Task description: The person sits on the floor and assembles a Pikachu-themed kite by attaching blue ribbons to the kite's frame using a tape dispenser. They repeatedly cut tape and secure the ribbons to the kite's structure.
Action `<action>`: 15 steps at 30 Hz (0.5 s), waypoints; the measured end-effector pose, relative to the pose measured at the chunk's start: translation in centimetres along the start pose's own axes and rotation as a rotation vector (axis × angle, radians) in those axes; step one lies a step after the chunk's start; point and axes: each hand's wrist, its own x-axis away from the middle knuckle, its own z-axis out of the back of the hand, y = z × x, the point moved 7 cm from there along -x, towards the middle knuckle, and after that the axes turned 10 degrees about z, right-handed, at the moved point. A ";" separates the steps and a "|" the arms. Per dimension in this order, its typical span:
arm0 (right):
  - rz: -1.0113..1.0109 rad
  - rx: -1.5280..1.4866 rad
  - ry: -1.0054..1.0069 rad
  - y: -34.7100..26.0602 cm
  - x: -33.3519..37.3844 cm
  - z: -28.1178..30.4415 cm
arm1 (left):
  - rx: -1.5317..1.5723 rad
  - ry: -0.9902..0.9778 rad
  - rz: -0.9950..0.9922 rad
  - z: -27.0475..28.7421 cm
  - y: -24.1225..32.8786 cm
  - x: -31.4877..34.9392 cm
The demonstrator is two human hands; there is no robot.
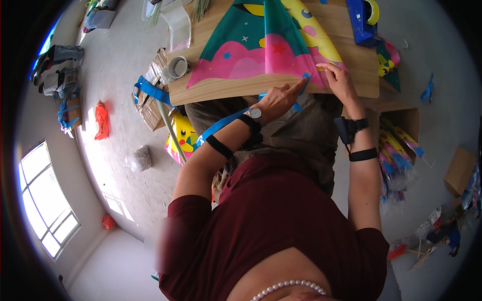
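A colourful kite (261, 45) in teal, pink and yellow lies spread on a wooden table (221, 88). My left hand (278, 98) pinches a blue ribbon strip (223, 124) at the kite's lower tip, near the table's front edge. That ribbon trails back across my left forearm. Flat on the kite's pink corner just right of the tip rests my right hand (339, 80), fingers pressing down. Both wrists wear black bands, and the left one also has a watch.
A blue tape dispenser (362, 20) stands at the table's back right, a tape roll (176, 67) at its left edge. Cardboard boxes (150, 100) with blue ribbon sit left. More kites (396, 155) fill a box at right. Bags lie on the floor.
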 end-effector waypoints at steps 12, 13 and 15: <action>0.154 0.350 0.007 -3.5 4.8 -5.3 | 0.030 0.063 -0.053 0.6 0.1 0.0; 0.148 0.440 -0.025 -3.5 5.0 -5.7 | 0.036 0.062 -0.046 0.9 0.3 0.0; 0.096 0.503 -0.041 -3.2 5.1 -5.8 | 0.037 0.066 -0.042 1.2 0.4 0.1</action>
